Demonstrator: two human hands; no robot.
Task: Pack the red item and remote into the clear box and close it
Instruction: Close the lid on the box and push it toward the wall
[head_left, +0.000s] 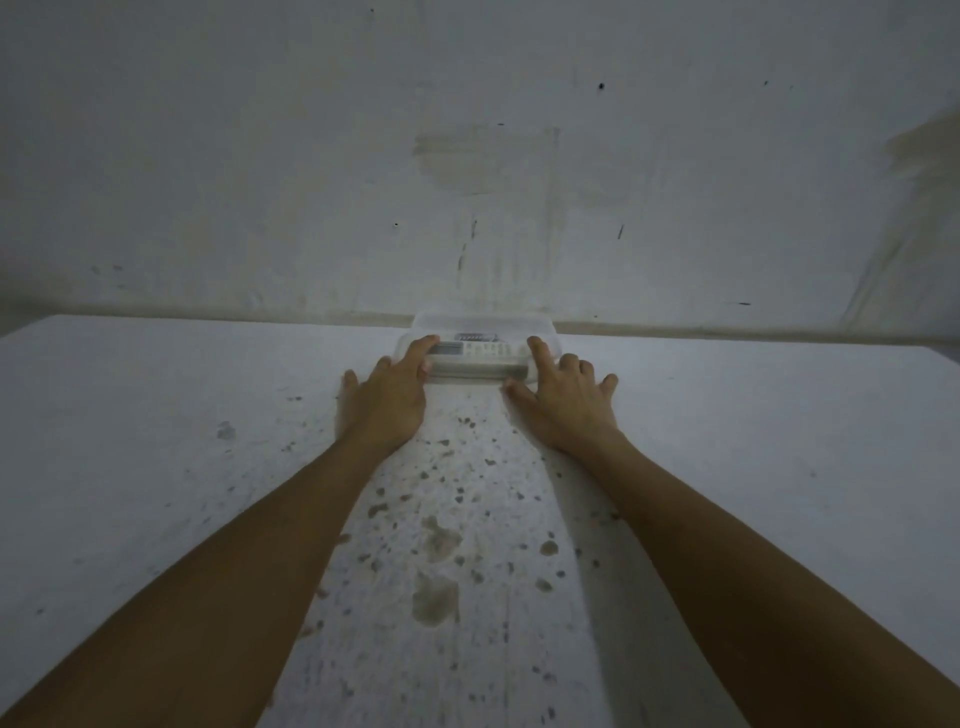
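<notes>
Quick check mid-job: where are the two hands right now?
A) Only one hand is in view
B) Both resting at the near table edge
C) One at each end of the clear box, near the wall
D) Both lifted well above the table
C: the left hand and right hand flank the clear box, with the remote visible through it.
</notes>
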